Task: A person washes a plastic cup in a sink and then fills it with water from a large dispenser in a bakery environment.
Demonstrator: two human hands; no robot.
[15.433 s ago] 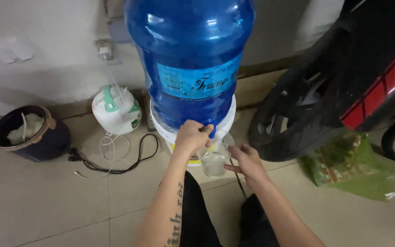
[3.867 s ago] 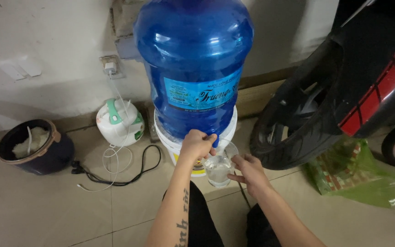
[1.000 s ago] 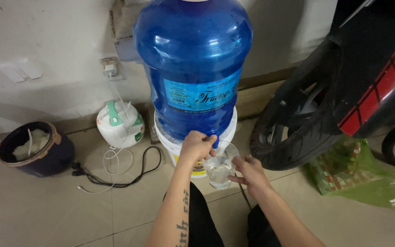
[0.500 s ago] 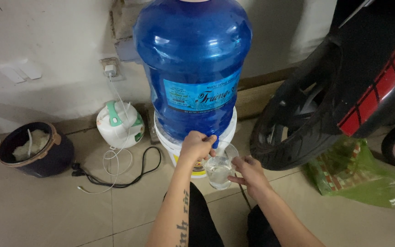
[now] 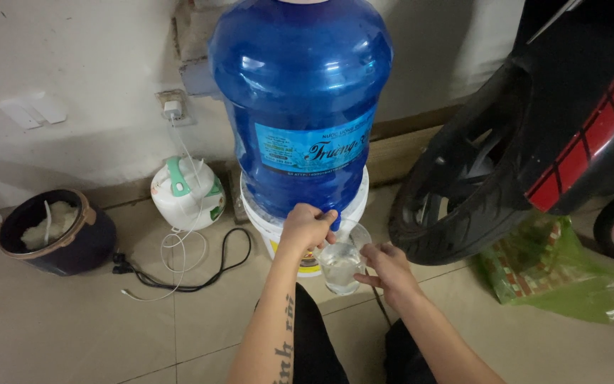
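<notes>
Left hand [image 5: 305, 227] pressing tap at base of blue water bottle [image 5: 300, 107], fingers curled shut over it. Right hand [image 5: 391, 267] pinching clear glass [image 5: 342, 263] under spout, near front of white dispenser base [image 5: 264, 220] on floor. Glass appearing well filled: overflow likely if tap is staying open. Spill risking reach of black cord [image 5: 193, 274] lying left. Thin side hold risking slip.
</notes>
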